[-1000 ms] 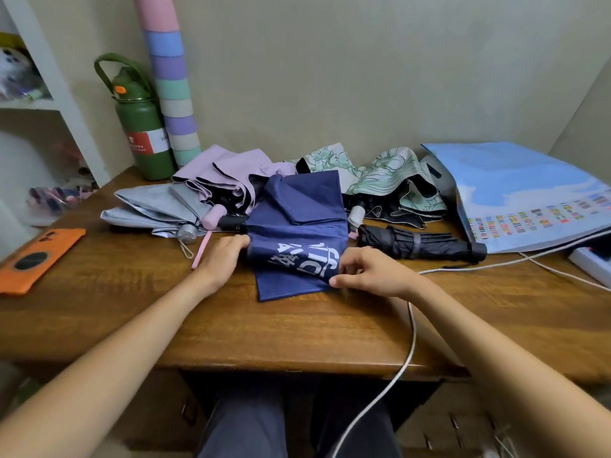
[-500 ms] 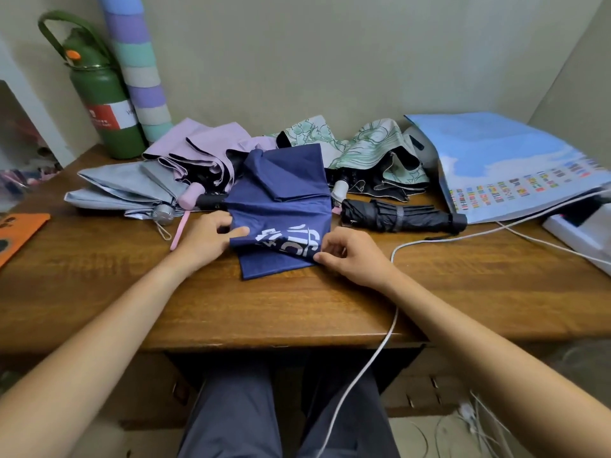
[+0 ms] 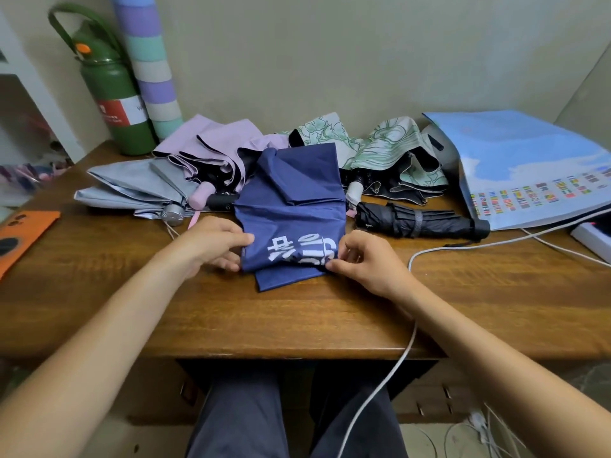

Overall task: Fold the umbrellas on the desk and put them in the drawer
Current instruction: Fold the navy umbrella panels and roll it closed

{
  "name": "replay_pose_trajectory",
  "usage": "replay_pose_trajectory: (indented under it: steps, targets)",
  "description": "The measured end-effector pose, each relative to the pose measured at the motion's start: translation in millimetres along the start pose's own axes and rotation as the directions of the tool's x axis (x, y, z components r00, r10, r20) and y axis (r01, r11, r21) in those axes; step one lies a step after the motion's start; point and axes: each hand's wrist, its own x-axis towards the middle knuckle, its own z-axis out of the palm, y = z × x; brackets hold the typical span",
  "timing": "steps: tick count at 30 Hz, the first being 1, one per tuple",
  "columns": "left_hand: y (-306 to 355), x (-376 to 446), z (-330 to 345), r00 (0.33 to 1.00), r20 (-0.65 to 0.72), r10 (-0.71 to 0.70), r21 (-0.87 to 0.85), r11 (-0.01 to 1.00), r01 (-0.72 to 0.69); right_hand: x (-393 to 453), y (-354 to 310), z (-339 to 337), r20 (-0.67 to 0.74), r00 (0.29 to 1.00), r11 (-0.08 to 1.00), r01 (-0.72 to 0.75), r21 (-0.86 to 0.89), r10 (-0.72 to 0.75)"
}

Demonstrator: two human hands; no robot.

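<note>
**Both hands on the navy umbrella at mid-worktop**

The navy umbrella (image 3: 291, 206) lies at the centre of the wooden worktop (image 3: 297, 319), white lettering facing up; the left hand (image 3: 211, 242) pinches its cloth at the 9 o'clock edge, thumb on top, and the right hand (image 3: 363, 262) pinches the 3 o'clock edge with curled fingers, so each grip is clenched on the fabric; at 10 o'clock sit the grey umbrella (image 3: 132, 186) and the lilac umbrella (image 3: 211, 147), unfolded; at 1 o'clock the floral umbrella (image 3: 390, 150) sprawls open-pleated; at 3 o'clock the black umbrella (image 3: 420, 219) lies rolled and strapped; a green bottle (image 3: 112, 94) stands at 11 o'clock by the wall; a white cable (image 3: 410, 338) trails off the near edge.
</note>
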Motion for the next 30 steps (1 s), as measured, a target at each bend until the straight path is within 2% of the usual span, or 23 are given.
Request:
replay_pose_trajectory:
  steps: [3, 5, 7, 9, 11, 13, 16, 19, 23, 25, 27, 30]
  targets:
    - [-5.3, 6.0, 2.2, 1.0, 0.002, -0.019, -0.113, 0.993, 0.019, 1.8, 1.7, -4.7, 0.052, 0.998, 0.998, 0.023, -0.056, -0.02]
    - [-3.8, 9.2, 4.3, 1.0, 0.02, -0.016, -0.205, 0.979, 0.02, 1.4, -1.3, -5.4, 0.093, 0.996, 0.997, -0.017, 0.072, 0.01]
    - [-0.1, 15.4, 4.4, 0.998, 0.064, -0.012, -0.292, 0.956, 0.03, 1.8, -8.4, -4.7, 0.109, 0.987, 0.946, -0.147, 0.288, 0.12]
    - [4.7, 22.6, 3.5, 0.993, 0.116, -0.028, -0.346, 0.936, 0.067, 7.5, -14.4, -5.9, 0.136, 0.944, 0.828, -0.328, 0.454, 0.299]
    - [8.9, 29.2, 3.4, 0.983, 0.172, -0.057, -0.385, 0.915, 0.12, 15.3, -19.7, -10.7, 0.215, 0.871, 0.711, -0.487, 0.507, 0.443]
    - [14.9, 33.7, 5.8, 0.971, 0.226, -0.071, -0.432, 0.887, 0.165, 21.0, -25.2, -16.3, 0.277, 0.82, 0.662, -0.569, 0.488, 0.501]
    - [26.5, 38.8, 10.4, 0.958, 0.274, -0.081, -0.524, 0.823, 0.22, 29.0, -28.8, -19.7, 0.283, 0.814, 0.664, -0.578, 0.474, 0.506]
    - [34.1, 47.5, 13.1, 0.96, 0.25, -0.124, -0.541, 0.805, 0.245, 37.3, -28.8, -19.0, 0.294, 0.835, 0.66, -0.548, 0.513, 0.464]
    - [34.7, 52.8, 16.9, 0.969, 0.226, -0.105, -0.583, 0.782, 0.22, 42.6, -27.0, -17.2, 0.12, 0.924, 0.673, -0.349, 0.653, 0.362]
    - [30.4, 51.4, 17.7, 0.968, 0.245, -0.06, -0.594, 0.779, 0.199, 38.7, -26.9, -20.0, 0.078, 0.946, 0.708, -0.289, 0.644, 0.315]
    - [22.4, 53.5, 16.7, 0.96, 0.28, -0.017, -0.577, 0.796, 0.182, 32.8, -25.4, -23.3, 0.159, 0.945, 0.779, -0.326, 0.535, 0.286]
    - [13.6, 58.0, 13.9, 0.959, 0.282, -0.013, -0.524, 0.836, 0.165, 25.2, -19.9, -19.7, 0.324, 0.902, 0.862, -0.389, 0.326, 0.285]
